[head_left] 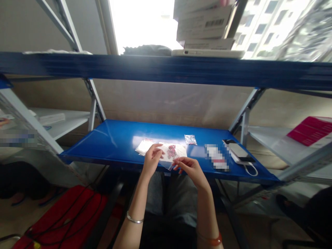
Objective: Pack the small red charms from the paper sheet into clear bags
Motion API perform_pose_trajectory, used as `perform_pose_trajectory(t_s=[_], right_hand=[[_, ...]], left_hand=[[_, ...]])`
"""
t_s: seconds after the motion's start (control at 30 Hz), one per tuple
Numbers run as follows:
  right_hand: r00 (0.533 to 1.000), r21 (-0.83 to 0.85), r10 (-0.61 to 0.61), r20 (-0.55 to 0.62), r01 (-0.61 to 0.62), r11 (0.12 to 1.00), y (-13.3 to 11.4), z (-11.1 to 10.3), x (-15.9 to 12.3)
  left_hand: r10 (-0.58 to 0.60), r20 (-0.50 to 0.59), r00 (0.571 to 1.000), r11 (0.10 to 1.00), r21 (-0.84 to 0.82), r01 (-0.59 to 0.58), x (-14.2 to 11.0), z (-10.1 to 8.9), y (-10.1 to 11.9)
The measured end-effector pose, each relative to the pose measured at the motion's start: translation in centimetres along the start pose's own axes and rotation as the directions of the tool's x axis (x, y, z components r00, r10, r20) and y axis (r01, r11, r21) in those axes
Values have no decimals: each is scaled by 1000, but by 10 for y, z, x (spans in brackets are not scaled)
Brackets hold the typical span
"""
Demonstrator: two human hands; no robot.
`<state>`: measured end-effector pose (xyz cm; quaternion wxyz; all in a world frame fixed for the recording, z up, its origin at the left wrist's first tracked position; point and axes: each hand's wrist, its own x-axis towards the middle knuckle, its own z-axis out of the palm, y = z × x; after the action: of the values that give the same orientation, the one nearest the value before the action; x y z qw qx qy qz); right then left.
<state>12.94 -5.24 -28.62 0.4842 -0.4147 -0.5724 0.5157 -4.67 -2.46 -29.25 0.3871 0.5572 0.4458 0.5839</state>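
Note:
My left hand (153, 159) and my right hand (190, 169) both pinch a clear plastic bag (176, 152) above the front edge of a blue metal shelf (109, 145). The bag holds a white sheet with a red print, and a second white piece (144, 147) lies under its left end. A small clear packet (190, 139) lies beyond my right hand. To the right are a pixelated white item (216, 157), a white power bank (238, 152) with a white cable (251, 170), and a black phone (229, 141).
A blue shelf beam (166, 71) crosses overhead, carrying stacked labelled boxes (204, 24). White shelves stand at both sides, the right one with a magenta booklet (310, 130). A red bag with black cords (62, 218) lies low at left.

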Motion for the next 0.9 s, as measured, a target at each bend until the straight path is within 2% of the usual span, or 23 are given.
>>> perform_pose_trajectory(t_s=[0.17, 0.2, 0.27, 0.33, 0.4, 0.63, 0.9], right_hand=[[999, 39, -22, -32, 23, 999, -4, 2, -1], [999, 48, -28, -37, 30, 998, -4, 2, -1], [998, 62, -48, -51, 52, 997, -4, 4, -1], [995, 63, -74, -63, 78, 995, -4, 5, -1], [993, 49, -96, -71, 100, 994, -6, 8, -1], [994, -49, -90, -57, 87, 995, -12, 10, -4], [991, -126, -99, -88, 88, 988, -7, 14, -2]], left_hand=[[217, -81, 973, 948, 257, -190, -4, -3, 8], [228, -52, 972, 942, 266, -206, -6, -3, 13], [177, 93, 980, 953, 231, -194, -11, -3, 24], [102, 269, 958, 972, 176, -154, -16, -1, 33], [79, 348, 934, 980, 144, -137, -20, 3, 39], [83, 297, 951, 973, 184, -142, -20, 6, 37], [136, 329, 934, 936, 267, -230, -24, 9, 39]])
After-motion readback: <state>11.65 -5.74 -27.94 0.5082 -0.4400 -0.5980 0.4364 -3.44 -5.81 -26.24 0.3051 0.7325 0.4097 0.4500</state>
